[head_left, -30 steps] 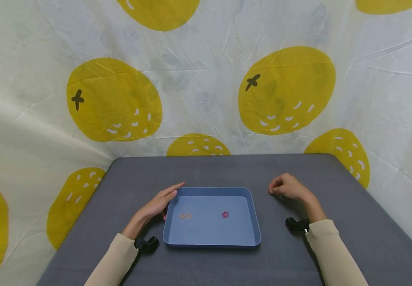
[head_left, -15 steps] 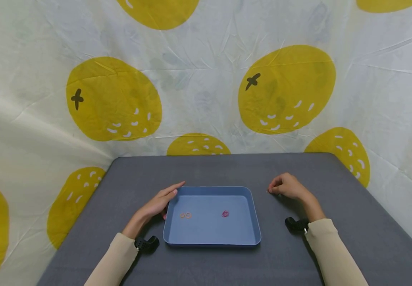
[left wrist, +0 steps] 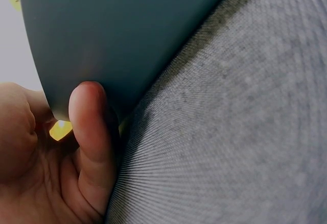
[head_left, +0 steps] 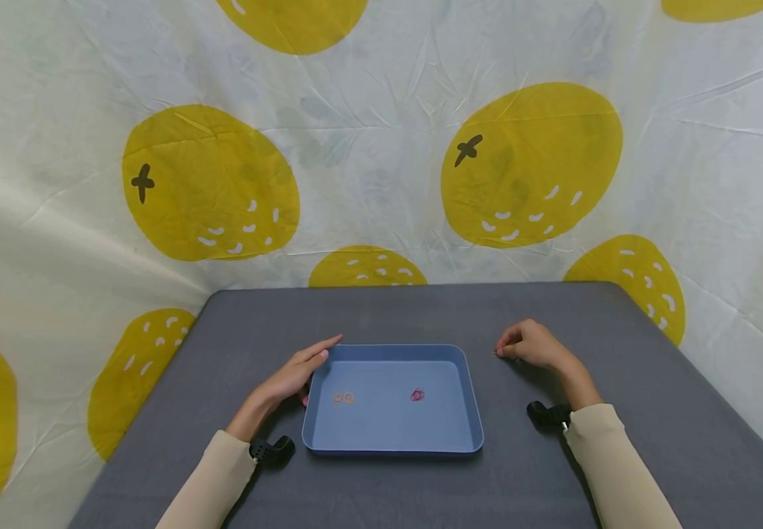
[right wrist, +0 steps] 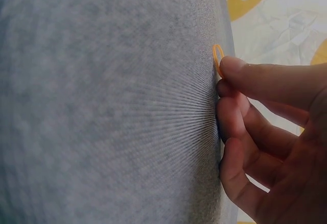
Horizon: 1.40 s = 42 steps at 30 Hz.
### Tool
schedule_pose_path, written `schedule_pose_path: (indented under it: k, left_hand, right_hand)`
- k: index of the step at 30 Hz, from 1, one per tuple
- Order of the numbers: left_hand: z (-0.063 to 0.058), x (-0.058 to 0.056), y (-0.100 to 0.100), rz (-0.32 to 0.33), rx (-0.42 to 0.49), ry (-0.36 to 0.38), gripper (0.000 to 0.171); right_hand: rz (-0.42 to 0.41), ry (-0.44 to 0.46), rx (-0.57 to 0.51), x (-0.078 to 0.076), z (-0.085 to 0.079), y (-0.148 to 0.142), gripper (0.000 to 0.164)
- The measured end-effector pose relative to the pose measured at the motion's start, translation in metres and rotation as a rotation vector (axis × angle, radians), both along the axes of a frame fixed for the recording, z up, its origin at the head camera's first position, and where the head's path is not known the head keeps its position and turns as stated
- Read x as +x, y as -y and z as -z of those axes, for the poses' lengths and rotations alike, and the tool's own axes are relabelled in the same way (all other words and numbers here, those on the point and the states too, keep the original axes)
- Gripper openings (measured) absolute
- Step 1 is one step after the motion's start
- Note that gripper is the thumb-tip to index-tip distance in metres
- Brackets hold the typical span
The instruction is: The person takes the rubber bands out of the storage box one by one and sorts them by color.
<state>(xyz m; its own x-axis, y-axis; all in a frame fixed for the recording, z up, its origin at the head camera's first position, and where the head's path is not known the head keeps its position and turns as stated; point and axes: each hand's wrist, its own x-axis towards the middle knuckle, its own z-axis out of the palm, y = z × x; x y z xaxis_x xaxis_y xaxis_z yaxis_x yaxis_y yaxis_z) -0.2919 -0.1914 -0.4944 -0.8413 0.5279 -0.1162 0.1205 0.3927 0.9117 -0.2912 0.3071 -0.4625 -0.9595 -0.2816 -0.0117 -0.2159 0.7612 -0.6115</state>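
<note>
Against the left side of a shallow blue tray, my left hand lies with its fingers extended toward the far left corner. In the left wrist view, a fingertip touches the tray's outer wall. To the right of the tray, my right hand pinches a small orange rubber band between thumb and fingertips, close over the tablecloth. Its other fingers curl below. Inside the tray, two orange rubber bands sit side by side at the left. A small cluster of pink rubber bands lies right of centre.
A grey cloth-covered table carries the tray. Behind it hangs a white curtain printed with large yellow fruit shapes. Black wrist-worn devices sit at both wrists.
</note>
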Motion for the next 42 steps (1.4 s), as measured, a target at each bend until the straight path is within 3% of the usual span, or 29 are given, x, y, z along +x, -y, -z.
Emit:
schedule_pose_path:
  k: [11, 21, 42]
  left_hand:
    - [-0.002, 0.000, 0.000, -0.015, -0.021, -0.006, 0.050]
    - [-0.003, -0.001, 0.000, 0.009, -0.021, -0.015, 0.052]
    - [-0.001, 0.001, -0.001, 0.001, -0.015, -0.023, 0.050]
  right_hand:
    - [-0.010, -0.011, -0.009, 0.003, -0.002, 0.003, 0.009]
    - [-0.009, -0.004, -0.033, 0.004, -0.005, -0.002, 0.009]
    - [-0.056, -0.053, -0.003, 0.010, -0.039, 0.018, 0.017]
